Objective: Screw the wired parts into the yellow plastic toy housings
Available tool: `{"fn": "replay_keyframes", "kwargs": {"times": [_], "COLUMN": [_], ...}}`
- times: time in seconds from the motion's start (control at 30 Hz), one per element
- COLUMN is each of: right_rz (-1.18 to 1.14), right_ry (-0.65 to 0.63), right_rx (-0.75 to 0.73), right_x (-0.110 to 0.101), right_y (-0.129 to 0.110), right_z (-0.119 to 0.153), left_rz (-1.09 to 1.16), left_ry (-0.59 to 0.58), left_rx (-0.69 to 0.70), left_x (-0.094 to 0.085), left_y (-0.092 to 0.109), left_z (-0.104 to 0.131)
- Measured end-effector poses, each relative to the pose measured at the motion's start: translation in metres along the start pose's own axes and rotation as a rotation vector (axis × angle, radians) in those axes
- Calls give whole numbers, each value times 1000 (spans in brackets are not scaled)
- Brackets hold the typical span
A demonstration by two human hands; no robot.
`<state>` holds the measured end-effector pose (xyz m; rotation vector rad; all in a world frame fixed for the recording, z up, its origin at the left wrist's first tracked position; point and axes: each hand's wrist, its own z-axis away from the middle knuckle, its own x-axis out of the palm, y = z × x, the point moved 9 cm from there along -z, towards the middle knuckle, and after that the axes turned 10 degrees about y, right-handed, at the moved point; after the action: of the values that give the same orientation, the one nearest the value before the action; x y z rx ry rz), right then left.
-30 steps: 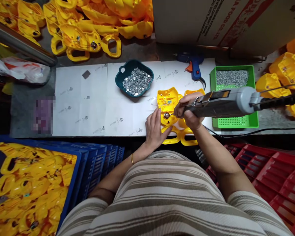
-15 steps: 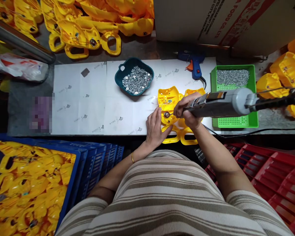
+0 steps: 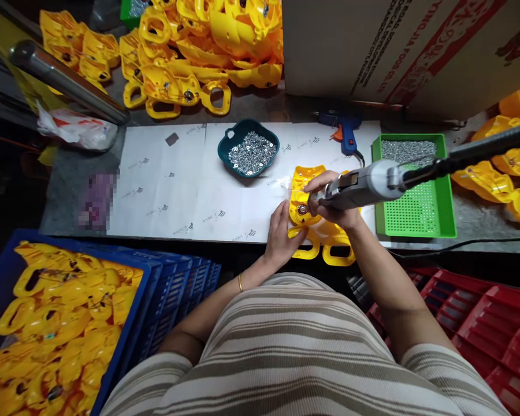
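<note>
My right hand (image 3: 345,218) is wrapped round a grey electric screwdriver (image 3: 364,186), whose cable end points up to the right. Its tip is over a yellow plastic shell half (image 3: 307,173), and my fingers hide it. Inside the shell sit thin wires and a small round speaker (image 3: 302,209). My left hand (image 3: 279,238) steadies this shell, fingers along its left side and thumb over its handle (image 3: 307,252). Another yellow shell half (image 3: 338,254) lies close on the right, mostly covered by my right hand and the screwdriver.
A dark green bowl of screws (image 3: 248,169) stands left of the shells. Behind them lies a blue glue gun (image 3: 349,122). A green basket (image 3: 448,214) with small metal parts is to the right. Yellow shells (image 3: 242,52) pile up behind; a blue crate (image 3: 141,289) and red crate (image 3: 481,312) flank me.
The view has shifted, so the table appears lower and farther right. The screwdriver's rear end has tilted upward in the picture. My left hand stays on the same shell.
</note>
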<state>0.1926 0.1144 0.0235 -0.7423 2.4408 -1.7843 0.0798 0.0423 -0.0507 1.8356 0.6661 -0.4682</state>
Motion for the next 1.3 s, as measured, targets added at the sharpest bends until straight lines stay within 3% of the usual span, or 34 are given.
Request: {"fn": "replay_keyframes", "kwargs": {"times": [0.07, 0.2, 0.27, 0.33, 0.43, 0.53, 0.6, 0.7, 0.87, 1.0, 1.07, 1.2, 1.3], "right_rz": [-88, -196, -190, -170, -149, -111, -55, -9, -35, 8, 17, -27, -48], "right_ry": [3, 124, 178, 203, 219, 283, 347, 408, 407, 439, 447, 418, 381], "right_rx": [-61, -155, -177, -203, -275, -308, -282, -256, -271, -229, -208, -248, -259], "right_x": [-1, -14, -22, -27, -31, -34, -36, -41, -44, -42, -38, -25, -15], "right_y": [-19, -53, -64, -74, -87, -90, -88, -86, -86, -81, -79, -84, -86], "right_z": [-4, -8, -6, -3, 8, 20, 26, 32, 35, 36, 36, 33, 29], "left_rz": [25, 45, -13, -118, -279, -375, -385, -377, -365, -345, -288, 45, 147], "left_ry": [-23, -59, -29, 51, 116, 15, -92, -160, -62, 48, 53, -73, -121], "left_rx": [-36, -15, 55, 135, 155, 128, 131, 119, 111, 176, 237, 428, 390], "left_x": [2, -4, -19, -41, -65, -62, -50, -40, -54, -71, -68, -41, -23], "left_y": [1, 14, 19, 15, -19, -67, -89, -105, -101, -71, -43, 26, 44], "left_z": [2, 1, -13, -42, -107, -169, -192, -202, -202, -188, -162, -78, -37]}}
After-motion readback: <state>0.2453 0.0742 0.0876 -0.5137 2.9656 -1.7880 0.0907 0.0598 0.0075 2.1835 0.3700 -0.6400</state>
